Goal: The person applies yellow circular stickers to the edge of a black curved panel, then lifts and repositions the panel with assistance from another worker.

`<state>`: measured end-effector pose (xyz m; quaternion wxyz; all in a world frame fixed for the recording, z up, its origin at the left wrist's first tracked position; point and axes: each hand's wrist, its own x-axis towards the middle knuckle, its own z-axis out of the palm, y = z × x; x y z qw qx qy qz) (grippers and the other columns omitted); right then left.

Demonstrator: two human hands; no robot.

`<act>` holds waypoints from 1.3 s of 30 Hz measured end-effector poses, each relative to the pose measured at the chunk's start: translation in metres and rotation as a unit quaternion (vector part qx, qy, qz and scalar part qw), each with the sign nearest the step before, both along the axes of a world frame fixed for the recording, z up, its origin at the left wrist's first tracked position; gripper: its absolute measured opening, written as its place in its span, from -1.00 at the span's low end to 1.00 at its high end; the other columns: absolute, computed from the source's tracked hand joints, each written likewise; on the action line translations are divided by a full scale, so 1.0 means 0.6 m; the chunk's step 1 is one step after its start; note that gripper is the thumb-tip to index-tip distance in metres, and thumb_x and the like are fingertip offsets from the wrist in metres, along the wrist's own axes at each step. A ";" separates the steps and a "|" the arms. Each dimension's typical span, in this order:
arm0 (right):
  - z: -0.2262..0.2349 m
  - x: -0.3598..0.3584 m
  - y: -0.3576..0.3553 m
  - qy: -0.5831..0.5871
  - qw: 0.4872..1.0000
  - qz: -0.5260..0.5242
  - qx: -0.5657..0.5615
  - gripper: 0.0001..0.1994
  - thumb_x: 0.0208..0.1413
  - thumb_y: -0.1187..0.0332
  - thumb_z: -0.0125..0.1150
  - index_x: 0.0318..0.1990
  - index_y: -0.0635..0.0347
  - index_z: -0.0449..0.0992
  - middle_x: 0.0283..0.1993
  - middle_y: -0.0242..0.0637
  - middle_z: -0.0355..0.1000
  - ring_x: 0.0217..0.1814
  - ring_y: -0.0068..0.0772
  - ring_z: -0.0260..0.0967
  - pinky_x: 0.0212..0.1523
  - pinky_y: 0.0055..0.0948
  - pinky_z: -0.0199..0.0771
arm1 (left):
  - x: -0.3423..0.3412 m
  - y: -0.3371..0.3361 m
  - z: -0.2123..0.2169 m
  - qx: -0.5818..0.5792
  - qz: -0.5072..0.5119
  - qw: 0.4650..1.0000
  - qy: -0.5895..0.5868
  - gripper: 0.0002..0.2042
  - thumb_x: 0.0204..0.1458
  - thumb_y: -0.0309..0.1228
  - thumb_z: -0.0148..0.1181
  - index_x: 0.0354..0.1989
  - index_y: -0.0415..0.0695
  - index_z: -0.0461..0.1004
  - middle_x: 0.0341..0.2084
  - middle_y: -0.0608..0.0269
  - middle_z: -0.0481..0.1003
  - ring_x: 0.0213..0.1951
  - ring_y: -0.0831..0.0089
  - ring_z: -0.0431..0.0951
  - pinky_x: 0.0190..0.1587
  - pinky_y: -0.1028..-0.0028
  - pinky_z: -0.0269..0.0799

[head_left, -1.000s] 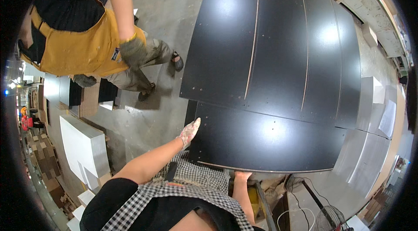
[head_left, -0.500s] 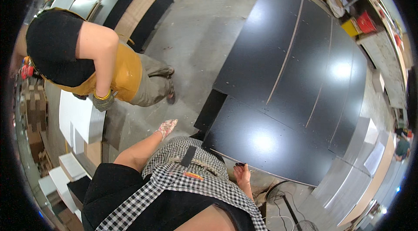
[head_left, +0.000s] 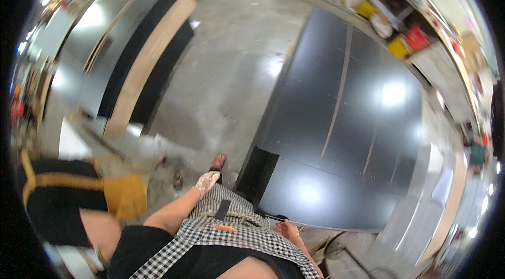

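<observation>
A pale, patterned glove covers my left hand [head_left: 207, 182], which hangs beside my checked apron with fingers stretched and nothing visible in them. Bare, my right hand [head_left: 288, 230] is at the near edge of a glossy black panel [head_left: 336, 203], its fingers curled. At its fingertips is a small dark thing [head_left: 276, 218], too unclear to name. The near panel adjoins larger black panels [head_left: 300, 105] with thin pale lines across them. A dark side face [head_left: 258, 175] shows at the near panel's left end.
At the lower left a person [head_left: 58, 205] in black and mustard clothing stands close to me. Stacked boards [head_left: 150, 63] lie farther left, across a concrete floor [head_left: 221, 68]. To the right are grey-white panels [head_left: 415, 226]. A round wire fan [head_left: 336, 247] stands near my right forearm.
The co-worker has moved from the upper left to the lower left, nearer to me. My view has shifted, and my right hand has moved slightly left along the panel's edge.
</observation>
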<state>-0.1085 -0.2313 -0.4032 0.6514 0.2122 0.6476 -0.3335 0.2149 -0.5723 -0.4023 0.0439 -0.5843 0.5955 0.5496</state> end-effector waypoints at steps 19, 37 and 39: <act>0.086 0.278 -0.205 0.204 0.913 -0.350 -0.040 -0.61 0.26 0.04 0.04 0.02 0.16 0.47 -0.04 -0.30 0.53 -0.07 -0.36 0.50 -0.10 -0.36 0.47 | -0.095 -0.352 -0.028 0.199 -0.283 0.937 0.047 -0.70 0.17 -0.23 0.10 -0.09 -0.21 0.47 -0.32 0.13 0.55 -0.38 0.35 0.54 -0.36 0.36 0.47; 0.102 0.754 -0.424 0.285 0.532 -0.797 0.028 -0.64 0.24 0.10 0.07 0.01 0.16 0.47 -0.12 -0.31 0.53 -0.25 -0.50 0.52 -0.28 -0.55 0.51 | -0.378 -0.112 0.142 0.252 -0.800 0.541 0.053 -0.70 0.19 -0.23 0.11 -0.08 -0.21 0.52 -0.32 0.29 0.59 -0.34 0.60 0.52 -0.28 0.59 0.40; 0.138 0.770 -0.419 0.298 0.502 -0.811 0.038 -0.64 0.25 0.10 0.06 0.01 0.17 0.47 -0.10 -0.30 0.52 -0.22 -0.49 0.51 -0.26 -0.55 0.50 | -0.359 -0.052 0.175 0.247 -0.829 0.499 0.057 -0.68 0.20 -0.22 0.10 -0.08 -0.22 0.52 -0.29 0.27 0.59 -0.32 0.58 0.53 -0.25 0.57 0.41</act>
